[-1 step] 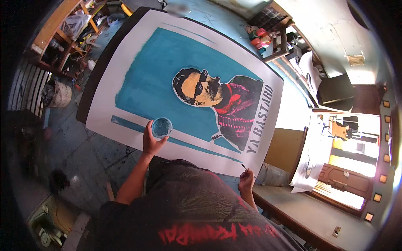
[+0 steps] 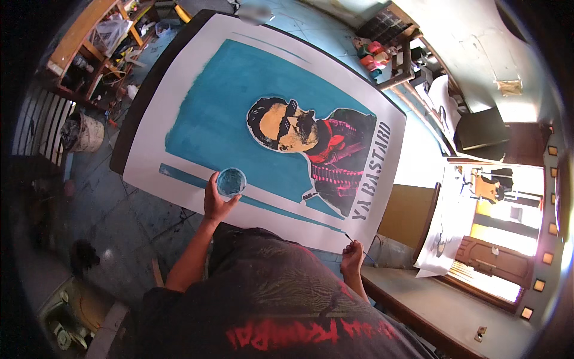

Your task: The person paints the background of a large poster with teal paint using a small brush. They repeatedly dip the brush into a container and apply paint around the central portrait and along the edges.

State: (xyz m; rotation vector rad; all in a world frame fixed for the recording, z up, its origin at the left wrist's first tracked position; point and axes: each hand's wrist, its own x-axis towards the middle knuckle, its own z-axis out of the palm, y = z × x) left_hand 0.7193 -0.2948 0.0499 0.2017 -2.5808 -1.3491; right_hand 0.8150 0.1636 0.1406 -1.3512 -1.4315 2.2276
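Observation:
My left hand (image 2: 219,204) is closed round a clear round cup (image 2: 232,182) with blue paint inside, above the lower left part of a large painted sheet (image 2: 156,128). Fingers of my right hand (image 2: 353,257) pinch a thin paintbrush (image 2: 348,237) by the sheet's near right edge. Its tip lies near the end of a long blue stripe (image 2: 281,210); whether it touches the paper I cannot tell. On the sheet, a teal field (image 2: 209,102) surrounds a portrait (image 2: 281,125) in black, orange and red, with dark stencilled lettering (image 2: 372,170) along its right.
A dark board (image 2: 122,143) lies beneath the sheet. Left of it stand a paint-stained bucket (image 2: 89,133) and a cluttered wooden shelf (image 2: 89,45). Several paint bottles (image 2: 373,55) gather at the back right. A wooden-edged ledge (image 2: 412,299) runs close by my right arm.

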